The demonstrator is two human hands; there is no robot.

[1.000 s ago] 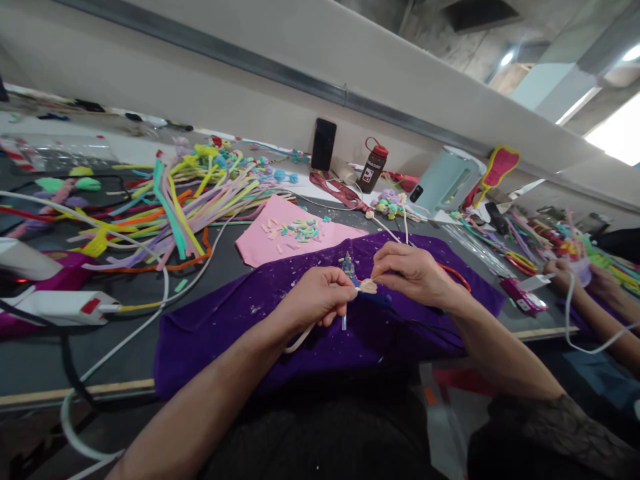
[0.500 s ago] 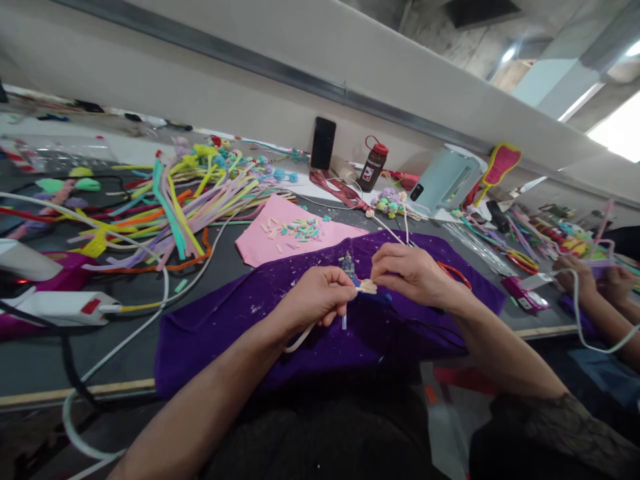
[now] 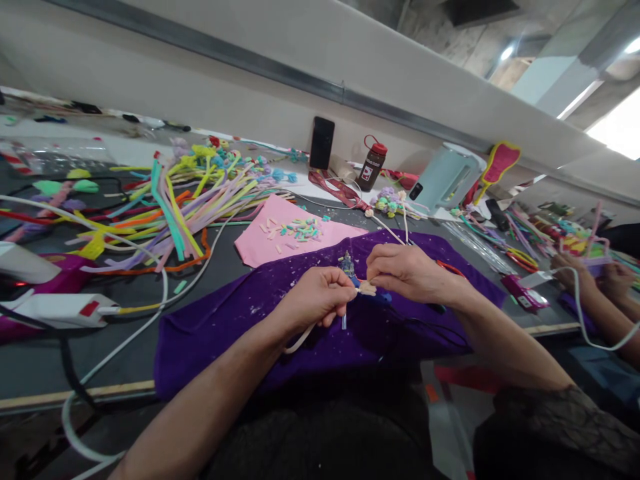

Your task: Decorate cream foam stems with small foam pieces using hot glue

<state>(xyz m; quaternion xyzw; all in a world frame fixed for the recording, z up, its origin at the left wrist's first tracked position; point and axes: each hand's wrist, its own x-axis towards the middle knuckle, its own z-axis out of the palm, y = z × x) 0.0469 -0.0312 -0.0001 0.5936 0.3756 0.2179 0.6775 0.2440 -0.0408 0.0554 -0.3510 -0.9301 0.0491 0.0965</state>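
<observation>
My left hand [image 3: 327, 293] is closed in a pinch on a cream pipe cleaner [image 3: 367, 289]. Its free tail trails out below my palm, and the other end is folded into a small bunch between my hands. Fingertips of my right hand [image 3: 397, 272] press together at the top of that bunch; the exact contact is partly hidden. A blue tool [image 3: 383, 297], perhaps a glue gun, lies just behind, mostly covered by my hands. Beneath my left fingers a clear stick [image 3: 344, 321] points down. A small grey, crusted cone [image 3: 347, 262] stands beyond my fingertips.
A purple cloth [image 3: 210, 340] covers the table before me. Beyond it lies pink felt [image 3: 250, 243] with short coloured pieces. Pipe cleaners [image 3: 200, 207] are heaped left, beside white cables. A phone [image 3: 321, 143], bottle [image 3: 373, 165] and kettle [image 3: 447, 179] stand behind. Another person's hands [image 3: 575, 273] work at right.
My right hand has shifted slightly left toward my left hand, and more of the folded cream bunch shows below its fingers. My left hand has stayed in place.
</observation>
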